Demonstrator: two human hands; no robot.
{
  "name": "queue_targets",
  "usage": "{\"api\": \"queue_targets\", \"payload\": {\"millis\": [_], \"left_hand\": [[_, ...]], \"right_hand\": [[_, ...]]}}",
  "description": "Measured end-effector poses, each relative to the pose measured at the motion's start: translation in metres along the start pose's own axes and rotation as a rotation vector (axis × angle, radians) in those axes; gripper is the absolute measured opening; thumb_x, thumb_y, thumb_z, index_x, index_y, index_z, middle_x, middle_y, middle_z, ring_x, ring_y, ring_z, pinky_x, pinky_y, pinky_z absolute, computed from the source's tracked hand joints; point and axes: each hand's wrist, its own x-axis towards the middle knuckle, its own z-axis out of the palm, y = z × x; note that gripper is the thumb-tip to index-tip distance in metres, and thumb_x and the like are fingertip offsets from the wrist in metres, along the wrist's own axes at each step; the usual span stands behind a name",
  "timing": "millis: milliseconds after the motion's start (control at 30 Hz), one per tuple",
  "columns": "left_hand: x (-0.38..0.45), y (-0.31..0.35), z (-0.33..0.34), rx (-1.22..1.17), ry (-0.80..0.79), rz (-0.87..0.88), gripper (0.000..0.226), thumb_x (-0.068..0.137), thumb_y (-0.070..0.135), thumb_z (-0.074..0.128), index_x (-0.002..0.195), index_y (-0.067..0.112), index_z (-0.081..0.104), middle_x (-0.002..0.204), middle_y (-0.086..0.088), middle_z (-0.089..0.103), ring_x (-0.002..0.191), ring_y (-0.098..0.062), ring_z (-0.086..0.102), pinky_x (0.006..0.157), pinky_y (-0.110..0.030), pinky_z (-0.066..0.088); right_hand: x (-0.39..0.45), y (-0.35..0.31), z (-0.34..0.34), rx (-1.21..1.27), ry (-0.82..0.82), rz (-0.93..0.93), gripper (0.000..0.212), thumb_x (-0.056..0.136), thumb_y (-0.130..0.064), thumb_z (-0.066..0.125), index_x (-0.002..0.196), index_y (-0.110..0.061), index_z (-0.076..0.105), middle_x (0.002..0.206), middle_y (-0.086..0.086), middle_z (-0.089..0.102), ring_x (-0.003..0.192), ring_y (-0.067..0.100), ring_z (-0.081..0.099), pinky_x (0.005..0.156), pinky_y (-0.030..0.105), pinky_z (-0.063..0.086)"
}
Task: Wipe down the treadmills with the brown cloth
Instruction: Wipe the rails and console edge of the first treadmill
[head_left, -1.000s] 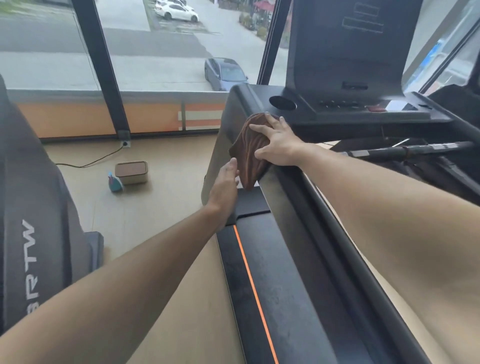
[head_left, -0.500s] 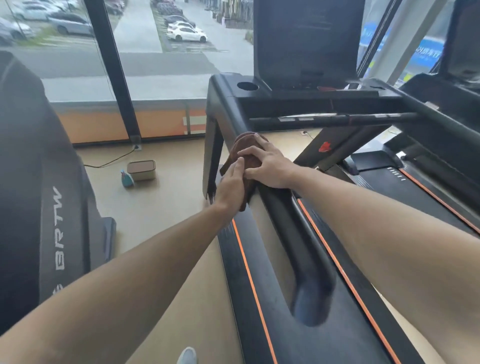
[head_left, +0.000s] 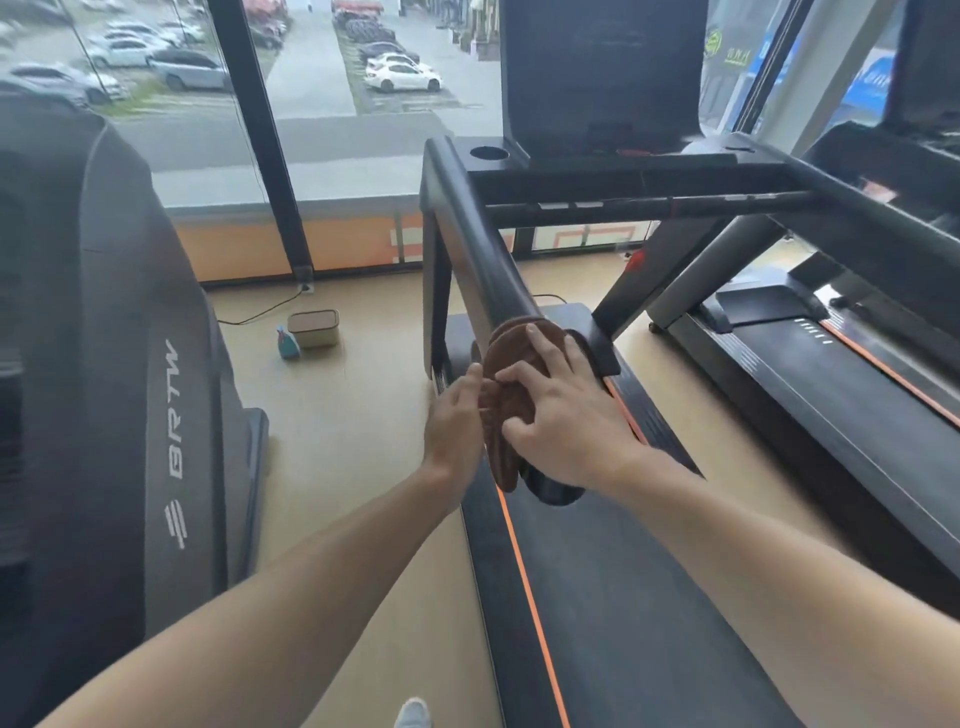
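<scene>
my right-hand fingers (head_left: 540, 353) lie spread and mostly straight over the brown cloth (head_left: 506, 410), pressing it onto the near end of the black handrail (head_left: 478, 249), with my thumb tucked against the cloth's lower edge. my right hand (head_left: 558, 415) sits on top of the rail. my left hand (head_left: 454, 421) comes in from the side, its fingers held together and nearly straight, the tips touching the cloth's left face; i cannot tell whether they pinch a fold. the cloth wraps over the rail's rounded end and hangs down on its left side. the rail runs up and away to the treadmill (head_left: 623, 597) console with its dark screen (head_left: 602, 73) and a round cup hole (head_left: 488, 153). an orange stripe (head_left: 530, 587) edges the belt below my arms. on the wooden floor (head_left: 363, 441) to the left stand a small lidded box (head_left: 314, 327) and a blue bottle (head_left: 287, 343) just beside it. a grey machine (head_left: 104, 364) marked brtw fills the left.
</scene>
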Motion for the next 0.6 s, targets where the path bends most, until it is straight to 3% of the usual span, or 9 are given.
{"api": "queue_targets", "payload": {"millis": [100,233,433,600], "left_hand": [[0.004,-0.001,0.007,0.032,0.004,0.028,0.049,0.095,0.054,0.05,0.099,0.009,0.069,0.102,-0.018,0.072,0.101,-0.036,0.069,0.096,-0.058,0.053],[0.032,0.009,0.02,-0.024,-0.064,-0.002,0.048,0.1,0.057,0.041,0.113,0.024,0.073,0.11,-0.003,0.076,0.108,-0.022,0.071,0.104,-0.049,0.052],[0.092,0.023,0.042,-0.038,0.16,0.018,0.041,0.104,0.053,0.05,0.08,0.03,0.074,0.085,0.004,0.077,0.091,-0.019,0.073,0.091,-0.044,0.059],[0.171,0.042,0.043,-0.046,0.215,0.021,0.041,0.1,0.05,0.058,0.077,0.02,0.072,0.08,-0.002,0.075,0.084,-0.022,0.072,0.088,-0.046,0.06]], "right_hand": [[-0.02,-0.004,0.011,-0.007,0.084,0.037,0.05,0.095,-0.043,0.05,0.145,-0.046,0.044,0.171,-0.014,-0.002,0.158,0.025,-0.006,0.122,0.05,0.027],[-0.001,-0.008,0.005,0.037,0.075,0.122,0.052,0.104,-0.051,0.04,0.154,-0.051,0.028,0.17,-0.016,-0.004,0.157,0.023,0.004,0.114,0.05,0.037],[0.067,0.006,-0.014,0.168,-0.038,0.118,0.061,0.105,-0.043,0.038,0.16,-0.053,0.013,0.17,-0.022,-0.008,0.154,0.018,0.019,0.119,0.046,0.03],[0.148,0.014,-0.018,0.303,-0.061,0.089,0.061,0.106,-0.039,0.04,0.161,-0.049,0.015,0.171,-0.018,-0.007,0.153,0.022,0.024,0.119,0.036,0.027]]}}
